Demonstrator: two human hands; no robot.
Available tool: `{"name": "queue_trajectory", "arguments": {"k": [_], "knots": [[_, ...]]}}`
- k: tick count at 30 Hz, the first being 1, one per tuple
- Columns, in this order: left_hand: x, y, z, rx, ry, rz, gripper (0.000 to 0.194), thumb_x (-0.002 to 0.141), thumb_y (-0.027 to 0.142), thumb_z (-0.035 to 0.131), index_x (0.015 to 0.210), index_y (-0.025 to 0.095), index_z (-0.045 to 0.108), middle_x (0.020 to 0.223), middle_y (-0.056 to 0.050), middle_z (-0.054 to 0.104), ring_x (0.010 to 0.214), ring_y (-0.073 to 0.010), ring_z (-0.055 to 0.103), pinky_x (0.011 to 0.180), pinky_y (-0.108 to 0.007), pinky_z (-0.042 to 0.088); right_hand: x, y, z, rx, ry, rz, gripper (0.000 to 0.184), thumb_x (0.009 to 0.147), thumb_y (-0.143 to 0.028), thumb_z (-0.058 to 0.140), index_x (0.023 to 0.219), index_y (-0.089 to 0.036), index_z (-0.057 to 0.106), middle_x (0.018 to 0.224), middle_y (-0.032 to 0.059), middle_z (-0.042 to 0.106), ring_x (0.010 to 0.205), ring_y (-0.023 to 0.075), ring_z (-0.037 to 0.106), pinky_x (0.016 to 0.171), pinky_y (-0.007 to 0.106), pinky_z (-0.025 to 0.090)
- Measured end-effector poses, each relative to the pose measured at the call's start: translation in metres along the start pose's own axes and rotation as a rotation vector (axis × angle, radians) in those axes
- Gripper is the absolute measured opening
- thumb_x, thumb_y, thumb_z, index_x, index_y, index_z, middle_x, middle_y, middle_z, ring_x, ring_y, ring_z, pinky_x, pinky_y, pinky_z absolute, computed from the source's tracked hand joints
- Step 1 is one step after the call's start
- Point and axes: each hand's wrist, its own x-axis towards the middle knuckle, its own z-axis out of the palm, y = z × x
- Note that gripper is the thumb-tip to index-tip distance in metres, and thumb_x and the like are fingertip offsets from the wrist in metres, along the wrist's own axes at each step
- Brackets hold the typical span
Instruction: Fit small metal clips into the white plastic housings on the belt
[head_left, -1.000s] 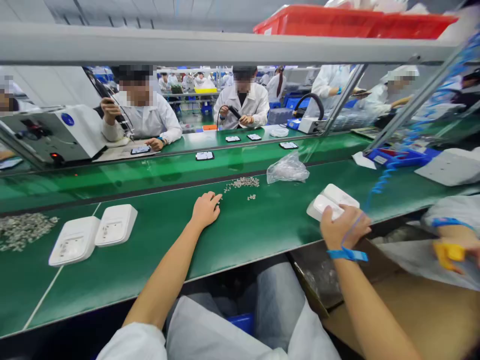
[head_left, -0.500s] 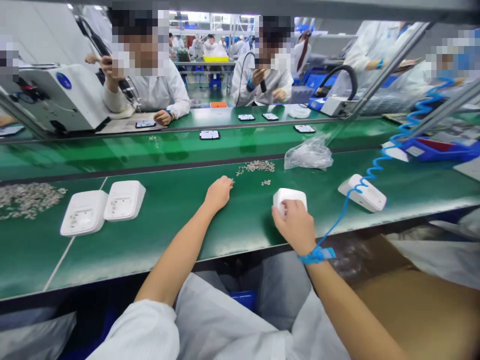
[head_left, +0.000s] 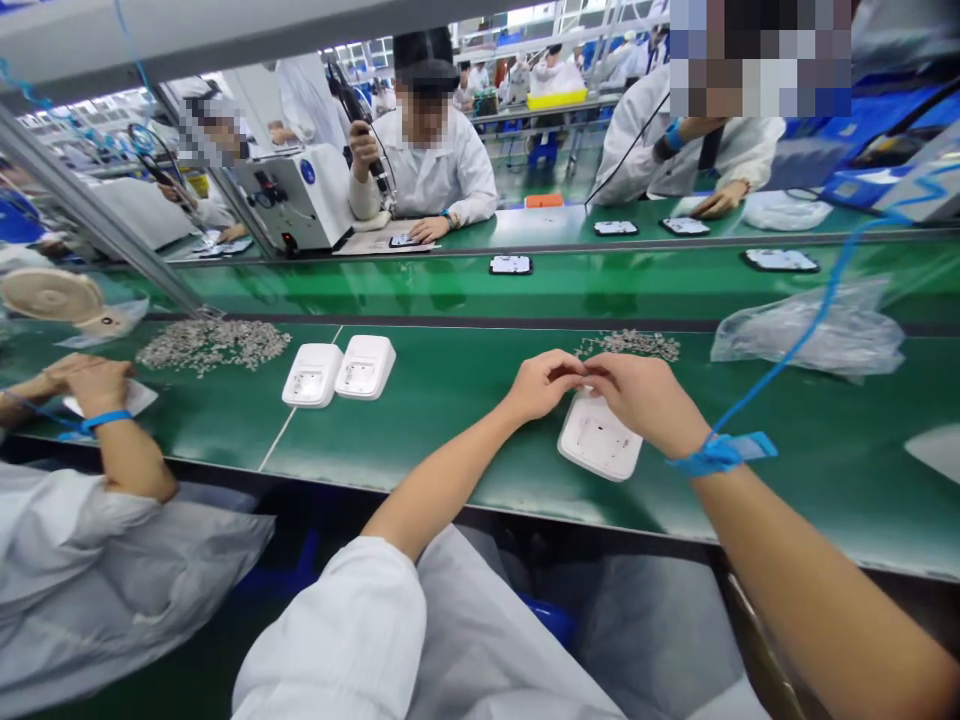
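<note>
A white plastic housing [head_left: 598, 440] lies open side up on the green belt [head_left: 465, 420] in front of me. My left hand [head_left: 541, 384] and my right hand [head_left: 646, 398] meet over its far edge, fingertips pinched together. What the fingers hold is too small to make out. A blue wrist strap [head_left: 721, 452] with a coiled cord circles my right wrist. A small heap of tiny grey parts [head_left: 630, 344] lies just beyond my hands.
Two more white housings [head_left: 339, 370] sit to the left beside a bigger pile of grey parts [head_left: 211, 344]. A crumpled clear bag [head_left: 817, 332] lies at the right. A co-worker's hands [head_left: 88, 384] work at the left. People in white coats sit across the conveyor with small black devices [head_left: 511, 264].
My right hand brought the white housing to the middle and laid it open side up. My left hand moved right from the grey parts to meet it. My view swung left.
</note>
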Motion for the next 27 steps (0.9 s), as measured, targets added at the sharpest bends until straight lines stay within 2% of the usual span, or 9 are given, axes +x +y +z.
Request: {"name": "queue_trajectory", "arguments": {"k": [5, 9, 10, 12, 14, 19, 22, 27], "knots": [[-0.003, 0.01, 0.006, 0.077, -0.09, 0.049, 0.009, 0.085, 0.022, 0.062, 0.09, 0.016, 0.065, 0.093, -0.004, 0.066, 0.084, -0.0133, 0.061, 0.08, -0.028, 0.049, -0.012, 0.017, -0.009, 0.08, -0.044, -0.008, 0.017, 0.089, -0.027, 0.053, 0.085, -0.02, 0.068, 0.074, 0.0034, 0.07, 0.068, 0.0189, 0.062, 0.066, 0.03, 0.042], [-0.004, 0.02, 0.004, 0.328, -0.073, -0.018, 0.016, 0.077, 0.027, 0.066, 0.082, 0.018, 0.053, 0.082, 0.0, 0.056, 0.075, -0.0123, 0.049, 0.071, -0.028, 0.041, -0.02, 0.017, -0.019, 0.028, -0.044, -0.07, 0.019, 0.088, -0.026, 0.05, 0.083, -0.018, 0.066, 0.083, 0.008, 0.068, 0.074, 0.0198, 0.06, 0.071, 0.032, 0.044], [-0.004, 0.022, 0.003, 0.409, -0.109, -0.053, 0.021, 0.074, 0.028, 0.067, 0.078, 0.019, 0.049, 0.078, 0.002, 0.052, 0.072, -0.012, 0.046, 0.069, -0.028, 0.038, -0.022, 0.018, -0.021, 0.031, -0.039, -0.077, 0.019, 0.088, -0.025, 0.051, 0.083, -0.018, 0.067, 0.087, 0.0091, 0.068, 0.077, 0.0204, 0.06, 0.072, 0.033, 0.044], [-0.004, 0.026, -0.001, 0.513, -0.252, -0.127, 0.03, 0.067, 0.029, 0.071, 0.072, 0.021, 0.042, 0.071, 0.005, 0.046, 0.066, -0.0117, 0.04, 0.064, -0.028, 0.032, -0.024, 0.022, -0.025, 0.056, -0.042, -0.088, 0.017, 0.088, -0.025, 0.052, 0.084, -0.018, 0.067, 0.092, 0.0101, 0.068, 0.082, 0.022, 0.06, 0.077, 0.035, 0.046], [-0.005, 0.03, -0.003, 0.559, -0.39, -0.177, 0.035, 0.064, 0.031, 0.072, 0.071, 0.022, 0.039, 0.068, 0.005, 0.046, 0.063, -0.0118, 0.038, 0.06, -0.029, 0.028, -0.027, 0.026, -0.027, 0.086, -0.06, -0.106, 0.014, 0.088, -0.025, 0.055, 0.085, -0.019, 0.068, 0.095, 0.0098, 0.069, 0.088, 0.0241, 0.06, 0.081, 0.038, 0.046], [-0.002, 0.032, -0.006, 0.619, -0.51, -0.177, 0.029, 0.068, 0.032, 0.067, 0.076, 0.022, 0.041, 0.075, 0.003, 0.053, 0.065, -0.0135, 0.043, 0.06, -0.029, 0.029, -0.033, 0.028, -0.023, 0.07, -0.186, -0.153, 0.014, 0.091, -0.029, 0.059, 0.087, -0.02, 0.07, 0.101, 0.0092, 0.067, 0.095, 0.0259, 0.055, 0.083, 0.041, 0.041], [0.003, 0.025, -0.011, 0.63, -0.5, -0.121, 0.022, 0.072, 0.03, 0.063, 0.075, 0.021, 0.043, 0.077, 0.002, 0.054, 0.069, -0.014, 0.046, 0.064, -0.028, 0.033, -0.031, 0.023, -0.019, -0.049, -0.258, -0.15, 0.014, 0.093, -0.027, 0.059, 0.087, -0.02, 0.07, 0.1, 0.0104, 0.065, 0.098, 0.0272, 0.052, 0.078, 0.04, 0.036], [0.008, 0.014, -0.019, 0.714, -0.344, -0.158, 0.025, 0.083, 0.028, 0.053, 0.065, 0.021, 0.037, 0.066, 0.002, 0.05, 0.065, -0.0136, 0.043, 0.063, -0.029, 0.03, -0.015, 0.017, -0.011, -0.113, -0.261, -0.189, 0.017, 0.097, -0.026, 0.056, 0.092, -0.018, 0.07, 0.101, 0.011, 0.064, 0.099, 0.0269, 0.051, 0.076, 0.038, 0.032]]}}
